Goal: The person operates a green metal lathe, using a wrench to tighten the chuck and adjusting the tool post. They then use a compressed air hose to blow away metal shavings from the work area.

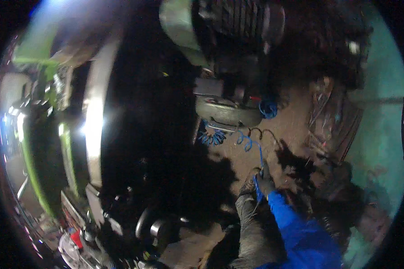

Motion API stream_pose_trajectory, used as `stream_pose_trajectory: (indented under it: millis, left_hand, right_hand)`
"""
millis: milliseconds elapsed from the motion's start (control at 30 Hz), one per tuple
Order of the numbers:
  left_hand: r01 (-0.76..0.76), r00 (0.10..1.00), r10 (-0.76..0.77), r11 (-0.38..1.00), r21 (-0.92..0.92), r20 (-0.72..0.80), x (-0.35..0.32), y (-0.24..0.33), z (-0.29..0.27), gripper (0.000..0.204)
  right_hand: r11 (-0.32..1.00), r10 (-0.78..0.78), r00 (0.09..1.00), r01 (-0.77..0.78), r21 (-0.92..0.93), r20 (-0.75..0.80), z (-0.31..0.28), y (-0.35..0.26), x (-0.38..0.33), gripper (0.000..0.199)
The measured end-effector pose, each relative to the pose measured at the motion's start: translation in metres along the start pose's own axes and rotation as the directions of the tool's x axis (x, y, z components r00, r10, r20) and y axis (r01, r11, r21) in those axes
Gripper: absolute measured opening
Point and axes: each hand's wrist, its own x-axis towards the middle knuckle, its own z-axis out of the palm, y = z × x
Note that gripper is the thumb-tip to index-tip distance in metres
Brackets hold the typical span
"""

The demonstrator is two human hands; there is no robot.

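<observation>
From the lower right, my right arm in a blue sleeve reaches down. My right hand looks dark and is closed round the end of a blue coiled air hose. A blue piece at that end shows beside my fingers; its exact form is blurred. The hose runs away from the hand in loose loops toward a grey-green tank. My own grey trouser leg and shoe stand just left of the hand. My left hand does not show.
A motor-like finned machine stands beyond the tank. Another blue hose coil hangs at its right. Long rods and scrap lie along the green wall. Green and metal machinery fills the left, with deep shadow between.
</observation>
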Motion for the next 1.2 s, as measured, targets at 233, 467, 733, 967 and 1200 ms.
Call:
stream_pose_trajectory:
  millis: [233,467,733,967,1200]
  left_hand:
    - [-0.128,0.989,0.147,0.89,0.437,-0.009,-0.012,0.035,-0.034,0.09]
    - [-0.251,0.908,0.219,0.967,-0.046,-0.356,-0.057,0.037,-0.031,0.079]
    - [-0.163,0.949,0.033,0.903,-0.398,-0.313,-0.167,0.014,-0.094,0.06]
    - [0.159,0.922,-0.283,0.898,-0.41,-0.263,-0.245,-0.044,-0.13,0.046]
    - [0.275,0.87,-0.411,0.864,-0.422,-0.274,-0.254,-0.03,-0.154,0.039]
  right_hand:
    - [0.181,0.101,0.903,-0.429,0.885,0.417,-0.025,-0.132,-0.186,0.025]
    - [0.212,-0.287,0.905,-0.26,0.942,0.314,-0.094,-0.227,-0.294,0.042]
    - [0.171,-0.58,0.809,0.237,0.956,-0.096,-0.184,-0.399,-0.458,0.047]
    - [0.566,-0.534,0.846,0.356,0.744,0.002,-0.18,-0.394,-0.398,0.022]
    - [0.551,-0.755,0.64,0.737,-0.391,0.142,-0.076,-0.496,-0.335,0.058]
